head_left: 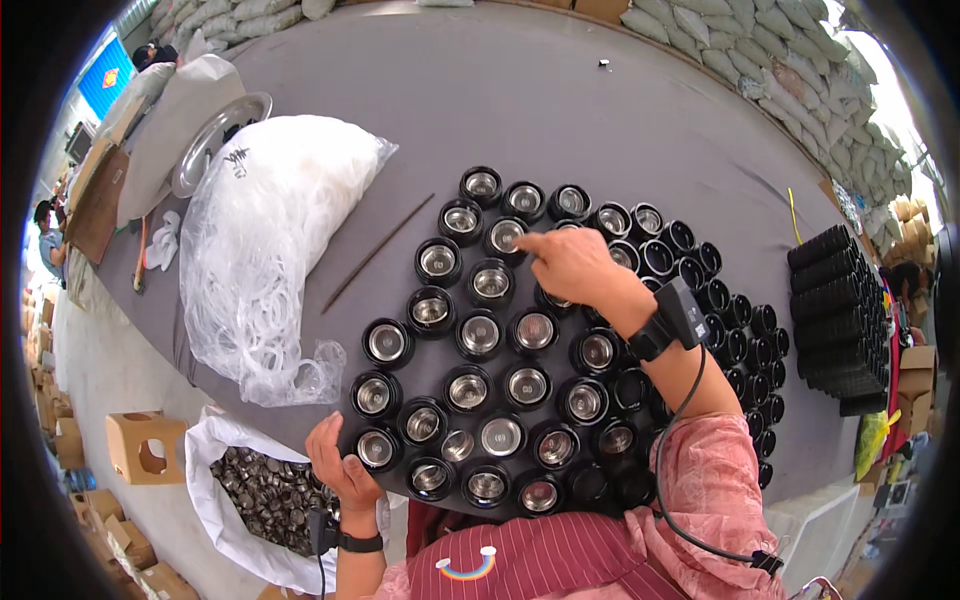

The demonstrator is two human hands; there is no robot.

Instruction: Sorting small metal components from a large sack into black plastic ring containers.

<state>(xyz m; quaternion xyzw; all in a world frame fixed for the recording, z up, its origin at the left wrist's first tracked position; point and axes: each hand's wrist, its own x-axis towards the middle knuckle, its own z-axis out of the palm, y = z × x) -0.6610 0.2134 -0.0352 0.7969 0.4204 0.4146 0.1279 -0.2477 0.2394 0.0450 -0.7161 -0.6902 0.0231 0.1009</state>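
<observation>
Closest in, a maroon pinstriped cloth apron (540, 560) with a rainbow patch, and just ahead, the left hand (345, 480) at the table's near edge, thumb and fingers apart, nothing visible between them. Down beside it, a white woven sack (208, 455) brims with small, shiny metal caps (265, 500). Over the grey, smooth-topped table (450, 90) spread squat, round black cups (480, 335), most with gleaming silver metal centres. And here's the right hand (580, 268), reaching across them: index finger straight, its tip at one silver-centred black cup (505, 232) near the group's far end! The other fingers curl under; can't tell whether they grip anything. Left of the cups, a thin dark stick (375, 255), then a bulging, crinkled clear plastic bag (265, 240) of pale rings. Off right, ribbed black stacks (835, 315); farthest out, lumpy pale sacks (790, 75) pile high.
</observation>
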